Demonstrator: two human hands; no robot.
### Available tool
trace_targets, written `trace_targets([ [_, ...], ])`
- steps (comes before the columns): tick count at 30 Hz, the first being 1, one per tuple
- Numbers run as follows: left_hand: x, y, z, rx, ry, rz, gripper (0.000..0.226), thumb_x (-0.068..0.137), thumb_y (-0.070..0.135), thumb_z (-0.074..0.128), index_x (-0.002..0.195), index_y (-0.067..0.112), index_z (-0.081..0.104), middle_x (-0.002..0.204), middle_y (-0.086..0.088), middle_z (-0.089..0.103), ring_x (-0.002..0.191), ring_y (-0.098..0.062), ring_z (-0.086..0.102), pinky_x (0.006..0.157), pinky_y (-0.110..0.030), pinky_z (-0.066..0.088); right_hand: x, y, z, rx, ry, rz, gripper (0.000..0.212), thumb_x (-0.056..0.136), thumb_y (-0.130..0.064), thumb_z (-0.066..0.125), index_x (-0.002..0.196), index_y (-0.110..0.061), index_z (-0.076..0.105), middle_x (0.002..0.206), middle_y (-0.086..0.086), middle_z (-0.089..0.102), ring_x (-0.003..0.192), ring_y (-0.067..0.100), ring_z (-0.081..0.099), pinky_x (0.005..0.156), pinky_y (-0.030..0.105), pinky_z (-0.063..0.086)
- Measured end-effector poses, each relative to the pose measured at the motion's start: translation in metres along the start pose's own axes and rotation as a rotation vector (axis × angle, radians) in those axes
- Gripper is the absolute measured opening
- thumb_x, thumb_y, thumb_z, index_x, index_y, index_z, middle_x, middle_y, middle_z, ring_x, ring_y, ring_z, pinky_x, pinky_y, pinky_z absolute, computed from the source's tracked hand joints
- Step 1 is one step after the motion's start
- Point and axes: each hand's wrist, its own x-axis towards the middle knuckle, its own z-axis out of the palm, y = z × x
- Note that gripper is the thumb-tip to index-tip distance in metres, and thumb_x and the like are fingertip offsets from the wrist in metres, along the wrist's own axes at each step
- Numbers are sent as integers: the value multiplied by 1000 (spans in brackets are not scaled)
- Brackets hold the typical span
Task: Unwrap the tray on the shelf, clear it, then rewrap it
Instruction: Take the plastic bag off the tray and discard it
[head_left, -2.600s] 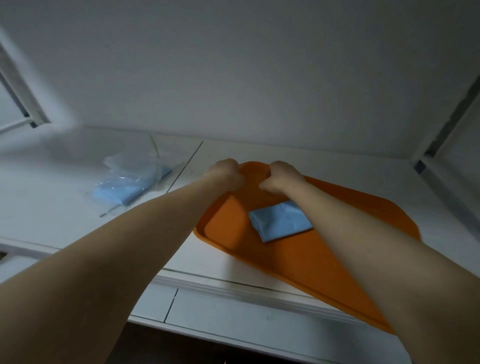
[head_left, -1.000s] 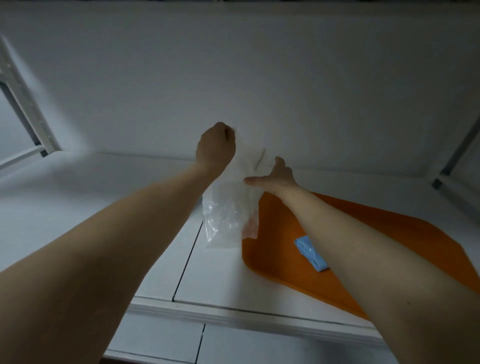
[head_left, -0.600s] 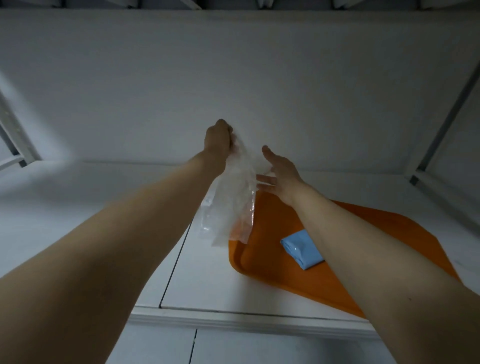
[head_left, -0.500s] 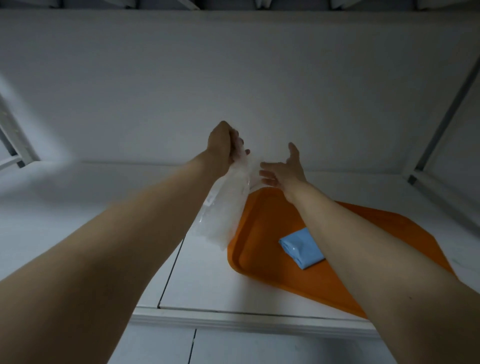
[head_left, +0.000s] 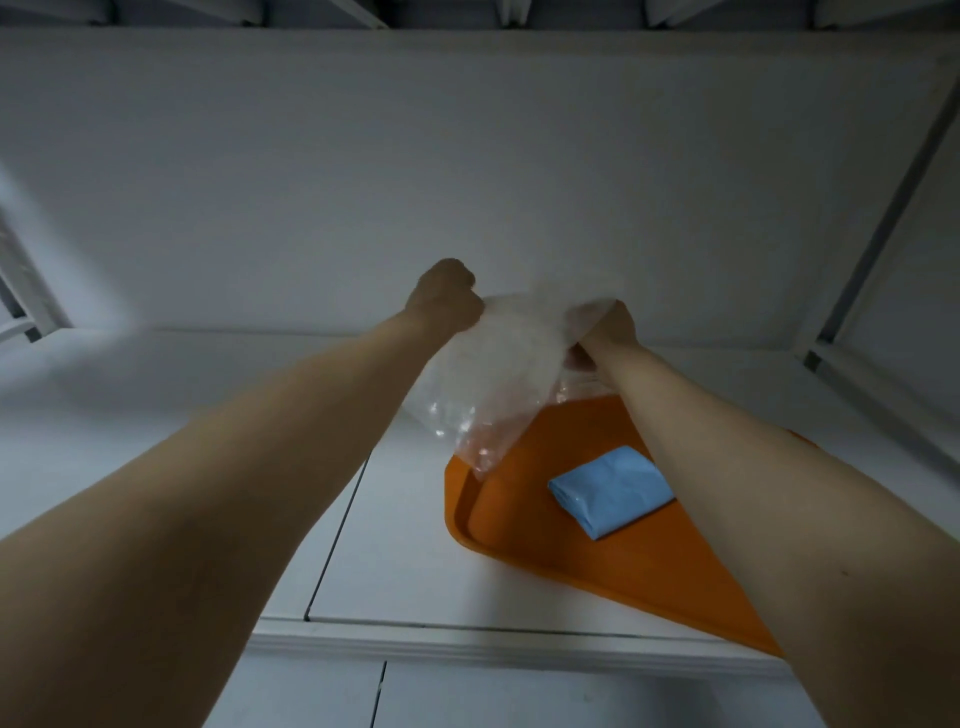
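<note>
Shelf board (head_left: 415, 571) runs open to the left of the orange tray (head_left: 460, 525), whose near corner reaches the front lip. Clear plastic wrap (head_left: 498, 374) is stretched above the tray's far end, left hand (head_left: 447, 301) fisted on one edge, right hand (head_left: 610, 332) gripping the other. Blue folded packet (head_left: 613, 491) lies in the tray.

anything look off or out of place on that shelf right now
The orange tray lies skewed across the shelf, its near corner reaching the front lip and perhaps overhanging. A folded blue packet lies on it, while the left hand and right hand grip crumpled clear wrap above its far end.
</note>
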Motion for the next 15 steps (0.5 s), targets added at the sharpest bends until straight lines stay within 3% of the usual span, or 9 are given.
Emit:
trace_targets([
  [2, 2, 1, -3, 101, 142, 20, 45, 88, 3, 49, 133, 11, 48, 133, -10, 54, 126, -28, 46, 103, -36, 41, 4, 4, -2, 68, -4, 78, 30, 88, 6, 43, 62, -9, 43, 56, 11, 42, 36, 17, 43, 35, 14, 35],
  [4, 1, 5, -5, 90, 222, 94, 45, 87, 5, 50, 132, 13, 48, 128, -8, 55, 123, -27, 46, 100, -37, 43, 8, 6, -6, 123, -23, 165, 20, 87, 14, 40, 75, -1, 47, 67, 18, 47, 46, 20, 50, 35, 18, 42],
  [6, -4, 9, -3, -52, 201, 199, 38, 87, 12, 53, 125, 16, 54, 121, -4, 60, 115, -23, 53, 95, -34, 46, 13, 11, -8, 196, -83, 250, 14, 93, 9, 39, 83, 6, 50, 98, 29, 57, 71, 26, 64, 37, 16, 45],
  [7, -8, 11, 1, -121, 130, 268, 35, 87, 16, 56, 123, 17, 56, 117, -3, 61, 109, -22, 57, 91, -32, 47, 11, 12, -12, 140, -108, 271, 22, 96, 3, 38, 76, 3, 46, 113, 28, 57, 67, 17, 68, 35, 14, 42],
  [8, -15, 12, 7, -156, 17, 332, 39, 86, 23, 62, 124, 18, 54, 116, -2, 61, 105, -20, 59, 88, -30, 47, 8, 13, -16, 191, -90, 322, 30, 98, 0, 36, 68, 0, 41, 110, 28, 61, 43, 11, 63, 27, 16, 35],
  [9, -21, 13, 15, -136, -123, 368, 53, 83, 31, 68, 131, 18, 49, 121, -3, 59, 107, -20, 58, 89, -28, 46, 10, 18, -19, 225, -167, 328, 33, 99, 0, 35, 66, -1, 39, 89, 28, 66, 24, 13, 51, 22, 17, 29],
  [11, -31, 12, 32, 32, -377, 349, 91, 74, 45, 75, 147, 17, 27, 140, -3, 45, 127, -21, 45, 99, -26, 37, 18, 28, -24, 352, -184, 513, 24, 97, 0, 39, 79, 9, 51, 44, 17, 59, 19, 18, 47, 24, 17, 35],
  [12, -33, 10, 40, 113, -436, 317, 98, 74, 45, 76, 150, 16, 21, 146, -4, 39, 133, -22, 39, 104, -27, 34, 23, 33, -23, 352, -185, 518, 19, 95, 1, 41, 95, 9, 58, 37, 14, 55, 24, 20, 51, 28, 20, 42],
  [15, -26, 3, 47, 181, -440, 279, 55, 85, 28, 66, 134, 10, 50, 130, -10, 56, 124, -24, 51, 98, -29, 40, 15, 33, -25, 443, -158, 527, 17, 94, 8, 40, 103, 9, 53, 37, 18, 56, 28, 23, 56, 28, 27, 46],
])
